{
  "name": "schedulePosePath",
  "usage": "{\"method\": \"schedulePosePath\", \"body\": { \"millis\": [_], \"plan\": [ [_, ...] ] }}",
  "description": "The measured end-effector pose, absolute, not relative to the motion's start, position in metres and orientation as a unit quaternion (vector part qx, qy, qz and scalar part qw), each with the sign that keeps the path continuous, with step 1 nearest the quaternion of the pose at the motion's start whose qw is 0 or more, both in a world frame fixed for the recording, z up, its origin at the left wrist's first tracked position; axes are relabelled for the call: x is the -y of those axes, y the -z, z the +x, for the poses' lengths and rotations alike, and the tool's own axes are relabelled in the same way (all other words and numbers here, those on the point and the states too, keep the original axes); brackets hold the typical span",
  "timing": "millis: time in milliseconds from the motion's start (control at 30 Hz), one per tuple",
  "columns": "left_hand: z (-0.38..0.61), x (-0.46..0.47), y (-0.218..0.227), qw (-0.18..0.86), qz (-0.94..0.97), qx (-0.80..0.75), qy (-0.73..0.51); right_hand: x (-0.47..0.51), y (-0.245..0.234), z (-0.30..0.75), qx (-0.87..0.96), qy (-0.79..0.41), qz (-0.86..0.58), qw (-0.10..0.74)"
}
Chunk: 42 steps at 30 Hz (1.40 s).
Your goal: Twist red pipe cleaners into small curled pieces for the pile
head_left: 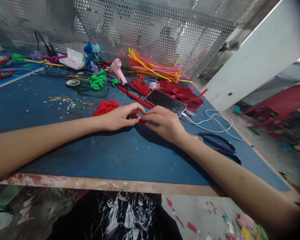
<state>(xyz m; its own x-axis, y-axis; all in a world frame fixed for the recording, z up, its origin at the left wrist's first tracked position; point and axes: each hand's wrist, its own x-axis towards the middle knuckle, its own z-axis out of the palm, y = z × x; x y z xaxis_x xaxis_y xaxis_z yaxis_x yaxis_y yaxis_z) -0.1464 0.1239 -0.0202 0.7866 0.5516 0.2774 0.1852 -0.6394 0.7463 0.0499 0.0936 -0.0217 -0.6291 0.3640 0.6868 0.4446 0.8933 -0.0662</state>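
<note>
Both hands meet over the middle of the blue tabletop. Thumb and fingers of my left hand are closed on one side of a small red fuzzy piece, which looks like pipe cleaner. My right hand pinches its other side; most of the piece is hidden by the fingers. Just behind my left wrist lies a pile of curled red pipe cleaner pieces. A dark-screened phone rests beyond my right hand, close to loose red pipe cleaners.
A pink glue gun stands at the back beside green fuzzy pieces. Orange and yellow pipe cleaners lie against the perforated metal screen. Blue-handled scissors and a white cable are on the right.
</note>
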Motion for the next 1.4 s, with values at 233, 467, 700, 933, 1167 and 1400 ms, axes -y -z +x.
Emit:
{"method": "schedulePosePath", "body": {
  "millis": [233, 467, 700, 933, 1167, 1400],
  "plan": [
    [-0.148, -0.112, 0.016, 0.206, 0.923, -0.223, -0.237, -0.094, 0.024, 0.049, 0.893, 0.002, -0.26, 0.367],
    [-0.147, -0.108, 0.017, 0.207, 0.913, -0.221, -0.273, -0.09, 0.021, 0.046, 0.872, -0.024, -0.295, 0.391],
    [-0.146, -0.108, 0.016, 0.334, 0.87, -0.222, -0.287, -0.09, 0.021, 0.046, 0.87, -0.022, -0.287, 0.4],
    [-0.147, -0.111, 0.017, 0.322, 0.875, -0.217, -0.29, -0.092, 0.022, 0.048, 0.88, 0.009, -0.292, 0.375],
    [-0.147, -0.111, 0.015, 0.363, 0.85, -0.234, -0.302, -0.092, 0.022, 0.048, 0.881, 0.029, -0.292, 0.372],
    [-0.146, -0.115, 0.016, 0.413, 0.82, -0.258, -0.301, -0.09, 0.02, 0.047, 0.883, 0.016, -0.292, 0.366]
  ]
}}
